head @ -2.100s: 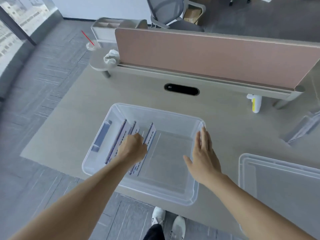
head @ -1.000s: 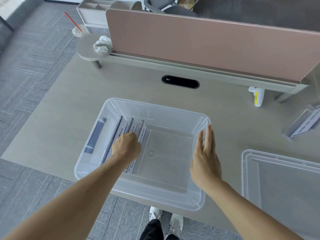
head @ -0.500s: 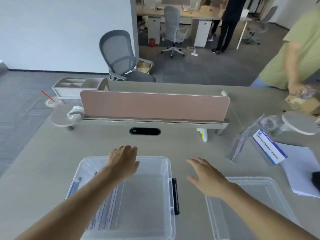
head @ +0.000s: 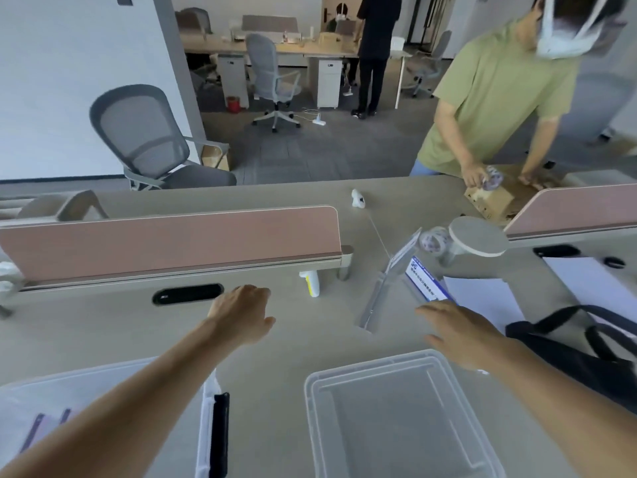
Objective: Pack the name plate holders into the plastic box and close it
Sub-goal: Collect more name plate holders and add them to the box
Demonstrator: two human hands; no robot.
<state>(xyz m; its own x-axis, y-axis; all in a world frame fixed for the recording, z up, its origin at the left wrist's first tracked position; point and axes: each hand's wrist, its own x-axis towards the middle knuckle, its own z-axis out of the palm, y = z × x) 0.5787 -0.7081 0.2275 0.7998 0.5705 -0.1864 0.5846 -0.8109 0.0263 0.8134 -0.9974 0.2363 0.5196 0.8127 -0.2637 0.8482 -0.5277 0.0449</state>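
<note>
The clear plastic box [head: 206,422] sits at the bottom left with a black handle [head: 220,432] on its right side; name plate holders [head: 38,429] lie inside it, partly hidden by my left forearm. Its clear lid [head: 403,419] lies flat at bottom centre-right. More clear name plate holders [head: 400,281], one with a blue and white card, stand on the desk beyond the lid. My left hand [head: 241,315] hovers open over the desk past the box. My right hand [head: 458,332] is open, just short of the standing holders.
A pink divider [head: 165,239] runs across the desk behind. A white and yellow bottle [head: 312,282] stands by its foot. White papers [head: 489,298] and a black bag [head: 586,350] lie right. A tape roll [head: 434,238] sits farther back. A person in a green shirt [head: 496,91] handles a cardboard box.
My view has lifted and swung right. My left hand has come out of the box and both hands have moved forward and right toward the standing holders.
</note>
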